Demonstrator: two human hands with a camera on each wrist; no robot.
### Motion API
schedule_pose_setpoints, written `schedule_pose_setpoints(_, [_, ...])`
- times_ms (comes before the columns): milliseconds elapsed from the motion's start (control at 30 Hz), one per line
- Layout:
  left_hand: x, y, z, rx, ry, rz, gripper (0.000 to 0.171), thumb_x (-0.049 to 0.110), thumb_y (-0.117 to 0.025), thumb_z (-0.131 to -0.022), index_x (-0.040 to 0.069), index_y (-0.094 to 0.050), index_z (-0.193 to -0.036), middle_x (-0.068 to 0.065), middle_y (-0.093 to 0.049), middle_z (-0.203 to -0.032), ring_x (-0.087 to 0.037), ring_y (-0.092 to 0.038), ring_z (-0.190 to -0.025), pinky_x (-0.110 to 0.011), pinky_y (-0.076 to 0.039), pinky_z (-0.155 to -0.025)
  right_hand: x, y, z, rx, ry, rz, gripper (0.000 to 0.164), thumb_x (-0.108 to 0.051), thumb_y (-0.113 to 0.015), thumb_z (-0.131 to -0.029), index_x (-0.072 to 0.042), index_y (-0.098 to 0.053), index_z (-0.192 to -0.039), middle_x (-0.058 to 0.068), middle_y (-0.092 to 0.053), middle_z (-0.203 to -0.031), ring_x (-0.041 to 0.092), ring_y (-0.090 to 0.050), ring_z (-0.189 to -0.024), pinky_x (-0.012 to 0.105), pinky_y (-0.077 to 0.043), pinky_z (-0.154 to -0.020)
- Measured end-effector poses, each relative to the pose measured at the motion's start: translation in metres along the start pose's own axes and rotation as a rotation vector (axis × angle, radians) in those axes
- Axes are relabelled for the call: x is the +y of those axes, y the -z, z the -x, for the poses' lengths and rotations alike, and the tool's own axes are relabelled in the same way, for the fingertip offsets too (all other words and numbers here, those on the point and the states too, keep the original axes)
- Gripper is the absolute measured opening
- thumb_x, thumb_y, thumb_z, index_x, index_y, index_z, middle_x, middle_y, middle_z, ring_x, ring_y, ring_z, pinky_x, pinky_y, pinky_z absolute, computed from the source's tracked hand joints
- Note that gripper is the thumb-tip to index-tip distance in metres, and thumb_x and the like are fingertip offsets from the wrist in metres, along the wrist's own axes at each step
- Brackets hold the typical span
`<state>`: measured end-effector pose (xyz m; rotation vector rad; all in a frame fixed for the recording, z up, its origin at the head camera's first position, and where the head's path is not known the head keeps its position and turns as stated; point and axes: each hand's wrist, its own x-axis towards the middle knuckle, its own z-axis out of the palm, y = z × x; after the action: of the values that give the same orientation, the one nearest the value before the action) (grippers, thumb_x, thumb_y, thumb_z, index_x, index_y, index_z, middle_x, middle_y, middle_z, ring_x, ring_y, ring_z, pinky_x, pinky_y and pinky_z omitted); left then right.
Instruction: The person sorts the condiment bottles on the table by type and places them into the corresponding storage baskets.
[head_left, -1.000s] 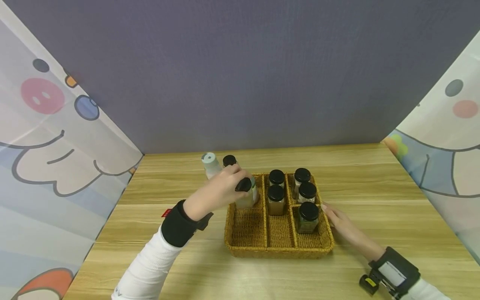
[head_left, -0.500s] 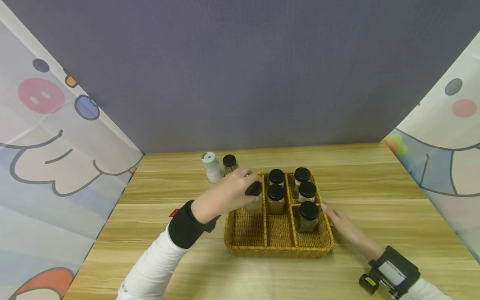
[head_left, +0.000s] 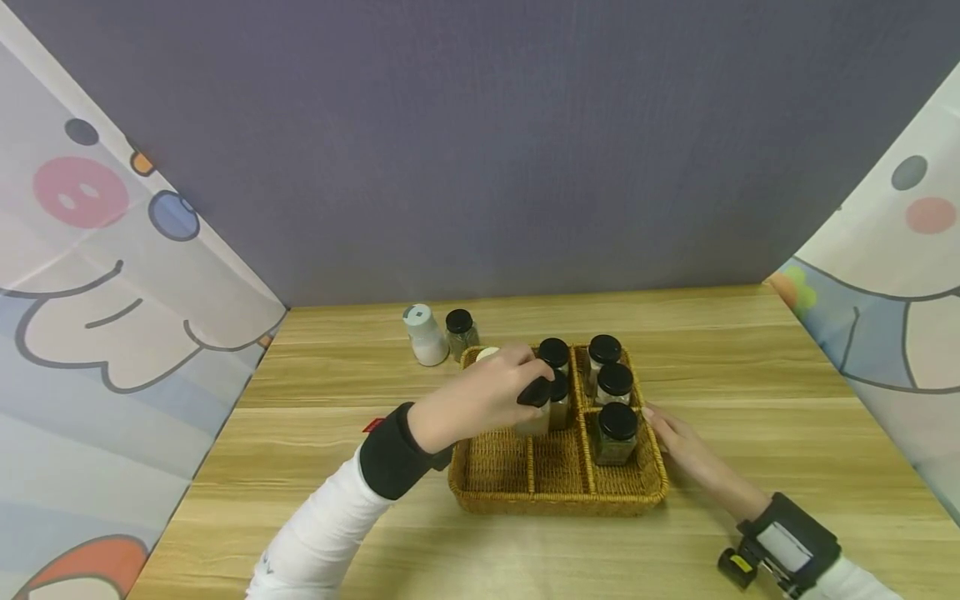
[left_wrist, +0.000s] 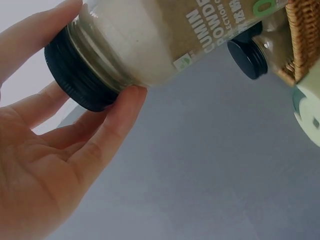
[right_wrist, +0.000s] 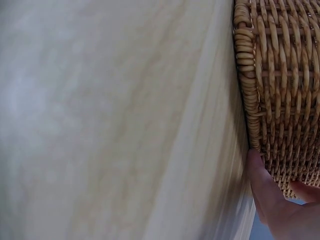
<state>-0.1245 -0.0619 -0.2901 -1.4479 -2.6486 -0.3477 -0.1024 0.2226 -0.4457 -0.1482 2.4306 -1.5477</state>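
My left hand (head_left: 491,396) pinches a cumin powder jar (left_wrist: 150,37) around its black lid and neck. In the head view this jar (head_left: 534,421) is over the divider between the left and middle compartments of the wicker basket (head_left: 558,504). Close beside it in the middle compartment stand two black-lidded jars (head_left: 553,352). The fingers of my right hand (head_left: 686,446) lie against the basket's outer right side. In the right wrist view, fingertips touch the woven wall (right_wrist: 290,110) near its lower edge. Whether the held jar's base touches anything is hidden.
Behind the basket's left corner stand a white bottle (head_left: 426,335) and a black-lidded jar (head_left: 461,333). A white-topped container (head_left: 487,353) shows at the back of the left compartment. Several jars, such as the front one (head_left: 617,433), fill the right compartments. A grey panel (head_left: 525,167) rises behind.
My left hand has moved right with the cumin powder jar, from the left compartment toward the middle one. The white-topped container has come into view behind it. My right hand stays put.
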Motion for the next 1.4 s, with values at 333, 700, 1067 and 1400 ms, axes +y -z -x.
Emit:
schedule_pose_setpoints(333, [0.011, -0.004, -0.010, -0.106, -0.002, -0.020, 0.034, 0.024, -0.068, -0.078, 0.009, -0.058, -0.107, -0.003, -0.052, -0.092, -0.012, -0.048, -0.077, -0.017, -0.043, -0.064, 0.000, 0.000, -0.001, 0.010, -0.014, 0.008, 0.065, -0.038, -0.024, -0.097, 0.016, -0.018, -0.133, 0.036, -0.016, -0.136, 0.049, -0.014, -0.125, 0.058, -0.018, -0.100])
schedule_pose_setpoints(700, [0.019, -0.012, -0.015, -0.198, 0.002, -0.105, 0.037, 0.031, -0.065, -0.080, 0.013, -0.055, -0.111, -0.002, -0.050, -0.095, -0.010, -0.047, -0.077, -0.014, -0.039, -0.060, 0.001, 0.000, -0.001, 0.005, -0.019, 0.001, 0.066, -0.038, -0.024, -0.097, 0.016, -0.017, -0.133, 0.036, -0.014, -0.137, 0.049, -0.013, -0.125, 0.058, -0.020, -0.098])
schedule_pose_setpoints(1067, [0.020, -0.025, -0.019, -0.255, 0.030, -0.139, 0.042, 0.033, -0.065, -0.079, 0.014, -0.053, -0.114, -0.007, -0.052, -0.110, -0.017, -0.055, -0.095, -0.016, -0.048, -0.070, 0.000, 0.000, 0.000, 0.007, -0.017, 0.028, 0.065, -0.039, -0.024, -0.097, 0.016, -0.018, -0.133, 0.036, -0.016, -0.136, 0.049, -0.014, -0.125, 0.059, -0.016, -0.100])
schedule_pose_setpoints(1400, [0.018, -0.033, -0.020, -0.265, 0.019, -0.138, 0.043, 0.031, -0.067, -0.078, 0.013, -0.053, -0.113, -0.004, -0.052, -0.102, -0.013, -0.052, -0.084, -0.014, -0.045, -0.065, 0.000, 0.000, -0.001, 0.009, -0.013, 0.013, 0.065, -0.039, -0.024, -0.097, 0.015, -0.019, -0.133, 0.035, -0.016, -0.137, 0.048, -0.014, -0.125, 0.057, -0.019, -0.099])
